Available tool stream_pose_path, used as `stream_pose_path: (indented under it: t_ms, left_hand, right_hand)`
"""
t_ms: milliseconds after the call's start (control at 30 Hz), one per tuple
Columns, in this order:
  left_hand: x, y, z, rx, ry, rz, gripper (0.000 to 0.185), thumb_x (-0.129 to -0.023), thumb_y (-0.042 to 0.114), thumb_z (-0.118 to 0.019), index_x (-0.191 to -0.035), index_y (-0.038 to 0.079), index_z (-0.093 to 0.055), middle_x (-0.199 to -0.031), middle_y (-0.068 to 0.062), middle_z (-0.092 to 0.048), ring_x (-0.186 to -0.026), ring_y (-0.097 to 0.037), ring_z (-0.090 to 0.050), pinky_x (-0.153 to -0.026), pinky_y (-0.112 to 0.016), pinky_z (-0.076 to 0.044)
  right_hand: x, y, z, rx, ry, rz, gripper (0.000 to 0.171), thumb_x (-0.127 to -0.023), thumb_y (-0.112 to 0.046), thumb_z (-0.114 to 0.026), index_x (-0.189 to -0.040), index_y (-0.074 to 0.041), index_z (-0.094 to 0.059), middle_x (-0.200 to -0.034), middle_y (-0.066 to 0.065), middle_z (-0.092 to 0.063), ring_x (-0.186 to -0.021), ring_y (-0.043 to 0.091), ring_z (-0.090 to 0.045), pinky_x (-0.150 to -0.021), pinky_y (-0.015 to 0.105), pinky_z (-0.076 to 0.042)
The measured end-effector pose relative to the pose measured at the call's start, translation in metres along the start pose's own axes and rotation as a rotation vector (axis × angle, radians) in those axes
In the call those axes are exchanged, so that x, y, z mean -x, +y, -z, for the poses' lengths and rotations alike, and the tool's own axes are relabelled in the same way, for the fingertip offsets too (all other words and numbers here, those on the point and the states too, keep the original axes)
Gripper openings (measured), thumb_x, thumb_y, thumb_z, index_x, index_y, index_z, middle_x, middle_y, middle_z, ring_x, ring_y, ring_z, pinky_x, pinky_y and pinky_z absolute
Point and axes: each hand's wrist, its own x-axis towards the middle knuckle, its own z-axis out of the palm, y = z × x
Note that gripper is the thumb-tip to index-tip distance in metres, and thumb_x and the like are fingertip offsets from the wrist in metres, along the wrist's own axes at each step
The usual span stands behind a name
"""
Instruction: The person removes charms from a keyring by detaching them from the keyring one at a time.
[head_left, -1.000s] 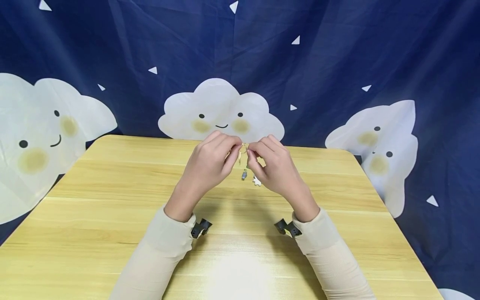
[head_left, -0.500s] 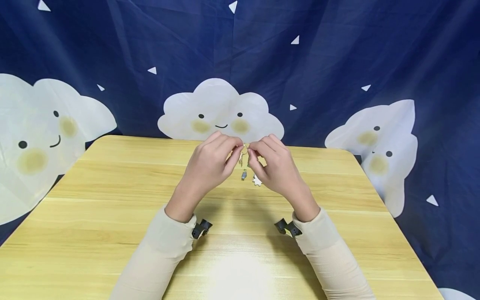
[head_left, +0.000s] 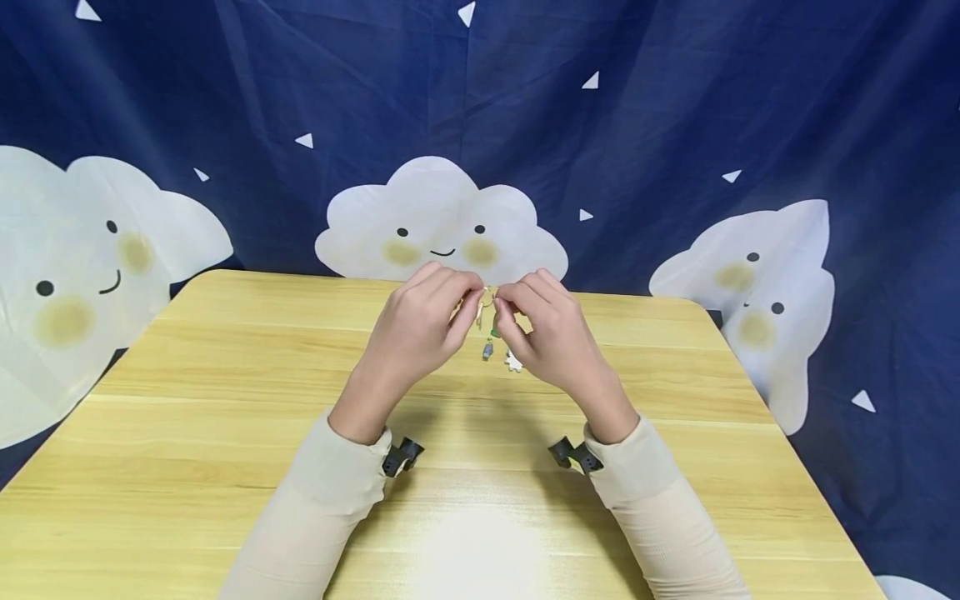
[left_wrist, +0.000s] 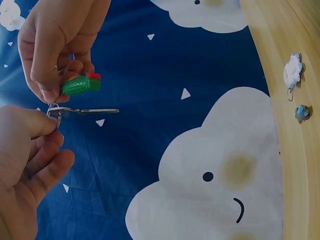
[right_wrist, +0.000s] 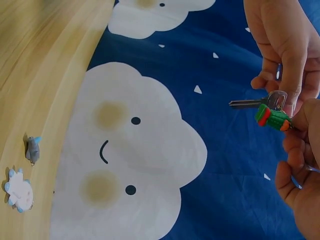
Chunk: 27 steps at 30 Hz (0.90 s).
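Both hands are working above the table (head_left: 225,375); the left hand (head_left: 420,329) is pinching the ring (left_wrist: 54,112) with its key (left_wrist: 92,111); the right hand (head_left: 543,333) is pinching the green charm (left_wrist: 80,84) just beside it; seemingly the charm is being threaded on; the next move likely needs the ring's coil pried apart; two charms (head_left: 501,357) are lying on the table below.

A staged recording corner rather than a lived-in room: a plain wooden table (head_left: 187,433) stands against a hung navy backdrop (head_left: 675,108) printed with smiling clouds.
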Motion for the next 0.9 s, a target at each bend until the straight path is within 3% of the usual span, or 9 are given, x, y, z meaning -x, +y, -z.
stream_pose_path:
  t_ms: [267,667,900]
  left_hand:
    - [0.0009,0.0005,-0.0006,-0.001,-0.008,-0.012,0.008,-0.096,0.003,-0.065,-0.097,0.002,-0.073,-0.087,-0.008,-0.072,-0.074,-0.022,-0.059,-0.060,-0.029,-0.051]
    - [0.0002,0.0002,0.0007,-0.003,0.006,-0.014,0.009,-0.096,0.001,-0.063,-0.097,0.001,-0.072,-0.088,-0.009,-0.073,-0.076,-0.023,-0.061,-0.063,-0.031,-0.053]
    - [0.0001,0.0006,0.0009,-0.011,-0.005,-0.021,0.004,-0.094,0.003,-0.069,-0.094,0.002,-0.073,-0.086,-0.008,-0.072,-0.075,-0.024,-0.062,-0.062,-0.032,-0.054]
  right_hand:
    - [-0.0002,-0.0004,0.0002,0.000,-0.001,-0.003,0.014,-0.096,-0.002,-0.056,-0.090,0.001,-0.068,-0.077,0.007,-0.062,-0.071,0.022,-0.052,-0.066,0.033,-0.043]
    - [0.0005,-0.0002,0.0000,-0.007,-0.008,-0.010,0.016,-0.097,-0.002,-0.054,-0.090,0.001,-0.068,-0.077,0.006,-0.062,-0.071,0.021,-0.052,-0.066,0.033,-0.044]
    - [0.0010,0.0005,0.0000,-0.001,-0.009,-0.010,0.016,-0.097,-0.002,-0.054,-0.090,0.000,-0.068,-0.077,0.006,-0.061,-0.071,0.021,-0.052,-0.066,0.033,-0.043]
